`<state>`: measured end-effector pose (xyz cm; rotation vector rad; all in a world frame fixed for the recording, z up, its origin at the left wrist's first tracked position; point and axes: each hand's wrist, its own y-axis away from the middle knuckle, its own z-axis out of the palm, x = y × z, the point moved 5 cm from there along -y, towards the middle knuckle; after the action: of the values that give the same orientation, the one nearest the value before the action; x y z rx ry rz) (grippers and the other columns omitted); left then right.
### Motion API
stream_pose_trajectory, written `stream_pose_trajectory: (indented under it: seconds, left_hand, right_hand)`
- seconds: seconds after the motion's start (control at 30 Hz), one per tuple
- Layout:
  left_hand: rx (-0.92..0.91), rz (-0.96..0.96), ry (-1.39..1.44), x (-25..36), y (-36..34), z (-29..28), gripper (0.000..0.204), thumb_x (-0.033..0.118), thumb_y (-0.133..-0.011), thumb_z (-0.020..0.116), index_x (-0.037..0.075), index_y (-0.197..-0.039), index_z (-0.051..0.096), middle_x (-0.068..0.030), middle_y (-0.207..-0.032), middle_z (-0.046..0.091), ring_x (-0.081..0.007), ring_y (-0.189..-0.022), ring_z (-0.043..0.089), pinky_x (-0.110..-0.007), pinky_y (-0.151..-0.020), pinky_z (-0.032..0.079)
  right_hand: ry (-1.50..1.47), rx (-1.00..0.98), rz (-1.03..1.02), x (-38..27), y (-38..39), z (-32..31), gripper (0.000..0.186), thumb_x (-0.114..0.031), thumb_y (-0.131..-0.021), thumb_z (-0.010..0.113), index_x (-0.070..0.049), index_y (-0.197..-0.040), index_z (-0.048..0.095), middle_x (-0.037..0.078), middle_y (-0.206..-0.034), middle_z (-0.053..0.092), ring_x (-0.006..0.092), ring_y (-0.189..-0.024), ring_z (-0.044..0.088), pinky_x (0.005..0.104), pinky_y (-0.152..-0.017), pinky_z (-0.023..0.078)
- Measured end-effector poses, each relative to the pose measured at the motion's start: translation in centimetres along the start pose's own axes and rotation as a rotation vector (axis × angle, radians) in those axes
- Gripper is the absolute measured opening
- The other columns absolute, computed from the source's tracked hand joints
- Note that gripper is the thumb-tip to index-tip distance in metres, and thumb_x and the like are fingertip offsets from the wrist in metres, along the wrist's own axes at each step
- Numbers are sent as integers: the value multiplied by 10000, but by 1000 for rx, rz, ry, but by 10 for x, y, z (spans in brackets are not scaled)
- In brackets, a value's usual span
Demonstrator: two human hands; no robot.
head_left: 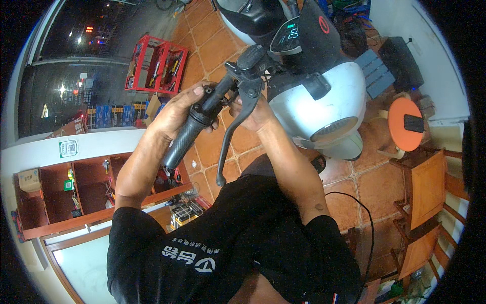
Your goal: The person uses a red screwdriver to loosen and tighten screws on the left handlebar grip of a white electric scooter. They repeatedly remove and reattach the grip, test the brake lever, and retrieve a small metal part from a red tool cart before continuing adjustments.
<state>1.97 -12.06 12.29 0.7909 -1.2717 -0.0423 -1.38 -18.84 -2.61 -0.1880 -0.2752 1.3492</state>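
Observation:
A scooter handlebar end with a black rubber grip point(179, 144), a switch housing point(207, 105) and a master cylinder point(249, 57) crosses the centre. Its long black brake lever point(228, 137) curves down toward me. My left hand point(185, 109) is closed around the switch housing just above the grip, thumb on top. My right hand point(254, 115) holds the underside of the brake assembly behind the lever; its fingertips are partly hidden. Beyond stand the scooter's white front body point(298, 106) and a lit dashboard display point(287, 38).
A red metal rack point(154, 63) with tools stands upper left. A wooden compartment shelf point(91, 187) runs along the left. At right are an orange round stool point(405, 121), wooden chairs point(425, 187), a slatted grey board point(374, 73) and a black cable point(371, 228) hanging toward the tiled floor point(349, 197).

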Motion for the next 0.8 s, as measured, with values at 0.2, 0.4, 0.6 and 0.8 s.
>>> stream_pose_trajectory:
  seconds: [0.2,0.4,0.6,0.8]
  left_hand:
    - [-5,-23,59,-2,0,-5,583,396,-913,544,-41,-1276,412,-184,-929,574,-286,-656,658,-337,-563,575]
    - [-44,-38,79,-3,7,-9,639,447,-908,530,-46,-1292,397,-171,-898,571,-275,-646,663,-326,-509,564]
    - [-7,-45,-51,-2,8,-7,698,496,-873,567,-38,-1290,400,-138,-853,552,-222,-579,640,-264,-440,530]
    - [-10,-51,13,-8,8,-7,720,535,-854,575,-28,-1274,416,-131,-861,548,-202,-574,629,-246,-432,516]
  right_hand:
    - [144,151,-29,-2,3,1,94,-248,-921,544,-165,-876,532,-67,-601,441,33,-408,373,174,-344,264]
    - [148,208,-21,-3,6,1,43,-189,-928,527,-149,-920,540,-65,-605,455,28,-416,399,158,-341,300]
    - [140,106,-1,-8,6,1,268,-281,-792,701,-118,-967,580,-5,-758,611,36,-501,455,160,-421,329]
    - [184,114,-11,-10,6,3,216,-232,-827,666,-114,-980,567,-6,-727,583,31,-487,446,155,-414,317]
